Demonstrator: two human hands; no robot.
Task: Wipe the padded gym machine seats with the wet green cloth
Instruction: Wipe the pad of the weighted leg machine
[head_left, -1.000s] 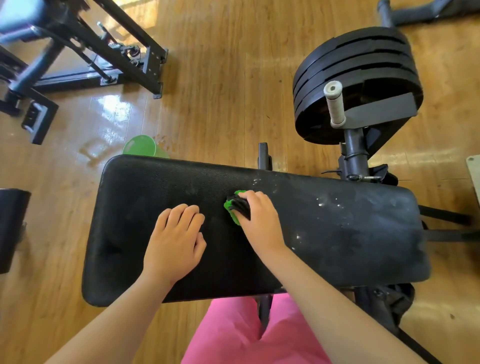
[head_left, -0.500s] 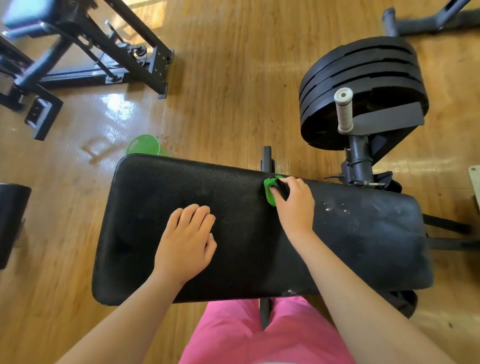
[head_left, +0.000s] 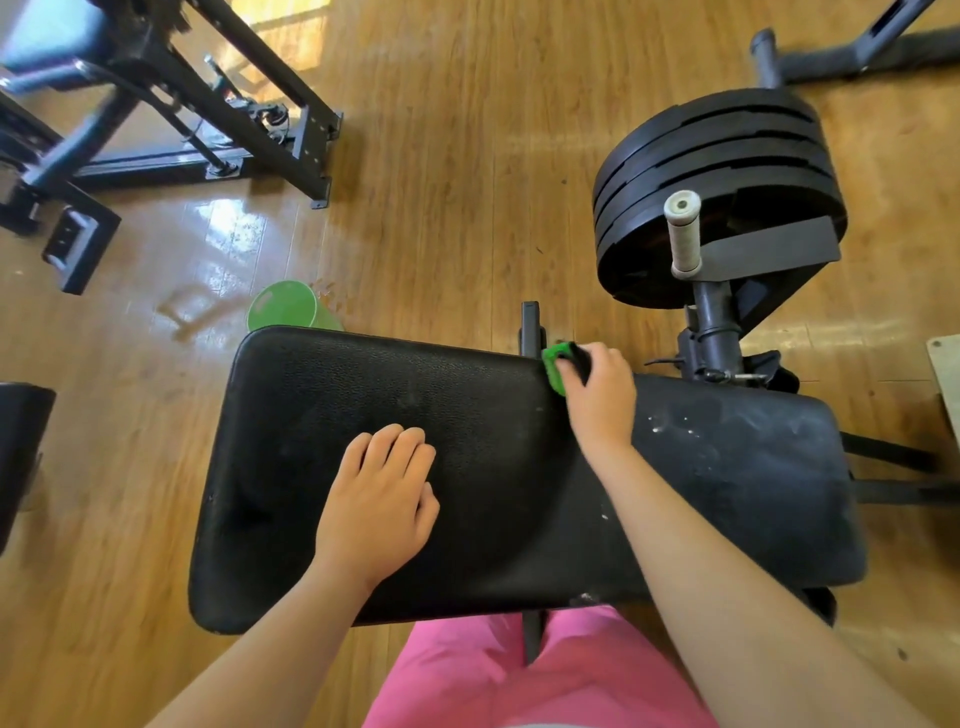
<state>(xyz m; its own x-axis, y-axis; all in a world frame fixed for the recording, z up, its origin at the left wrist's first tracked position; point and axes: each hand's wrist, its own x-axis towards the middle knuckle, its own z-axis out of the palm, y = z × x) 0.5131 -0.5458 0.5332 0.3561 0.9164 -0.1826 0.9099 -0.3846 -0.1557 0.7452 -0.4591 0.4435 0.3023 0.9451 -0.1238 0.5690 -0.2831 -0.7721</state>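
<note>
Head view: the padded seat (head_left: 519, 467) lay with its long axis running left to right. The right hand (head_left: 600, 395) gripped the bunched green cloth (head_left: 554, 366), fingers curled round it, at the middle of the seat's far edge. The cloth's visible green strip ran from the far edge toward the near edge. The left hand (head_left: 379, 504) rested flat on the seat left of centre, fingers straight and together. A green container (head_left: 283, 306) stood on the floor just beyond the far edge, toward the far-left corner.

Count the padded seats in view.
3. One large black seat in the middle, a second black pad cut off at the left edge, a blue pad top left. More may lie out of frame.
</note>
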